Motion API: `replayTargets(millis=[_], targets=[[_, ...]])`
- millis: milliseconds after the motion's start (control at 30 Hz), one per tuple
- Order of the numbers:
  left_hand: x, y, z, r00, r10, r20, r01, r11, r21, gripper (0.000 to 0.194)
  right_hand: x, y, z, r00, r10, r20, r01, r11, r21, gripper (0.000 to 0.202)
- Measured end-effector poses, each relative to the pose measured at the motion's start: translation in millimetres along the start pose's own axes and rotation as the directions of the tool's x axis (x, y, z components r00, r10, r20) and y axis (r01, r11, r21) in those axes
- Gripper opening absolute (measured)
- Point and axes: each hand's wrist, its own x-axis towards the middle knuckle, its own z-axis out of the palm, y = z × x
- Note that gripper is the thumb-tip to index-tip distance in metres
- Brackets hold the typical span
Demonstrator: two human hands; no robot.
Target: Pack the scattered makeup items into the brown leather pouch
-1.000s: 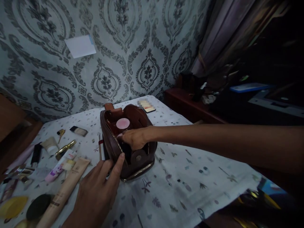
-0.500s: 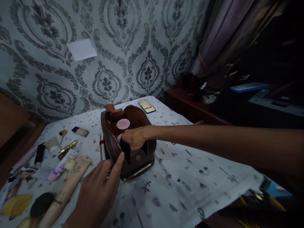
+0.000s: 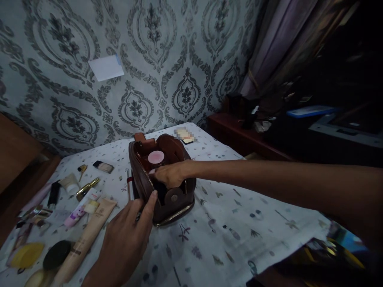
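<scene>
A brown zippered bag (image 3: pixel 143 175) stands open on the patterned white cloth (image 3: pixel 221 223). Inside it shows a round pink-topped item (image 3: pixel 156 157). My right hand (image 3: pixel 171 174) reaches into the bag, its fingertips hidden by the bag and by the hand itself, close to a second pinkish item that is mostly covered. My left hand (image 3: pixel 128 229) rests at the bag's near left side, index finger extended and touching the zippered edge, the other fingers bent. A slim tube with a dark red band (image 3: pixel 129 187) lies against the bag's left side.
Cosmetics lie at the left, among them a long beige tube (image 3: pixel 86 239), a pink tube (image 3: pixel 78 211), a dark round lid (image 3: pixel 56 254) and a gold tube (image 3: pixel 87 188). A phone (image 3: pixel 186 136) lies behind the bag, near the patterned wall (image 3: pixel 161 71).
My right hand has shifted slightly inside the bag, and the front flap with the round snap shows more. My left hand stays on the bag's edge. The view has shifted a little.
</scene>
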Motion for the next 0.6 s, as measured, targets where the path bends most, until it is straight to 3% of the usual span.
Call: replayTargets(millis=[300,433,500,600], targets=[[-1.3,0.9,-0.9,0.999,-0.030,0.038,0.030,1.000,-0.008,0.045,-7.7,-1.5,-10.4,0.999,0.021,-0.029,-0.022,0.999,-0.029,0.042],[-4.6,1.5,0.5,0.996,-0.055,0.064,0.055,0.998,-0.012,0.047,-33.6,-13.4,-23.5,0.990,0.046,-0.135,-0.064,0.989,-0.132,0.025],[-8.5,1.6,2.0,0.995,-0.069,0.078,0.069,0.998,-0.007,0.048,-51.9,-21.2,-24.1,0.979,0.060,-0.197,-0.096,0.979,-0.179,0.027],[-15.2,1.9,4.3,0.992,-0.083,0.093,0.083,0.997,0.000,0.051,-77.8,-29.8,-11.6,0.983,-0.032,-0.179,0.008,0.991,-0.133,0.027]])
